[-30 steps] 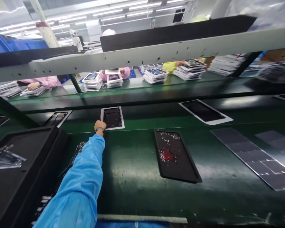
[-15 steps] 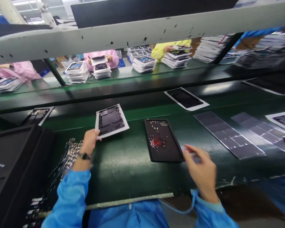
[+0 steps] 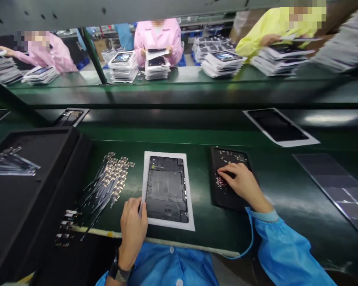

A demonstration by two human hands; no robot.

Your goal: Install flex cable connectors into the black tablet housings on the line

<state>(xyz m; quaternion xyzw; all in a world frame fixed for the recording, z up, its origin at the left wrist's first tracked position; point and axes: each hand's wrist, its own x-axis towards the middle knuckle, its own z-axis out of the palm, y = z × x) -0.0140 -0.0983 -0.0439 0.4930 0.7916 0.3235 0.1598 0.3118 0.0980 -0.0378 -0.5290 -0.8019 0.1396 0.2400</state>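
A black tablet housing [image 3: 167, 194] lies inner side up on a white sheet [image 3: 170, 227] in front of me. My left hand [image 3: 134, 222] grips the left edge of the housing and sheet, thumb on top. Over at the right, a shallow black tray [image 3: 228, 202] holds tiny white, red and metallic parts [image 3: 221, 182]. My right hand [image 3: 241, 182] is above the tray with its fingertips pinched together among those parts. Whatever is between the fingertips is too small to make out.
Left of the housing lies a pile of flex cables [image 3: 116, 174], beside a large black foam tray [image 3: 47, 178]. Clear film sheets [image 3: 337, 190] and another tablet panel [image 3: 280, 125] are at the right. Across the line, co-workers sit behind paper-interleaved stacks [image 3: 123, 67].
My left hand has brought the housing down from the air onto the bench in front of me. My right hand has moved from beside the tray to the small parts in it.
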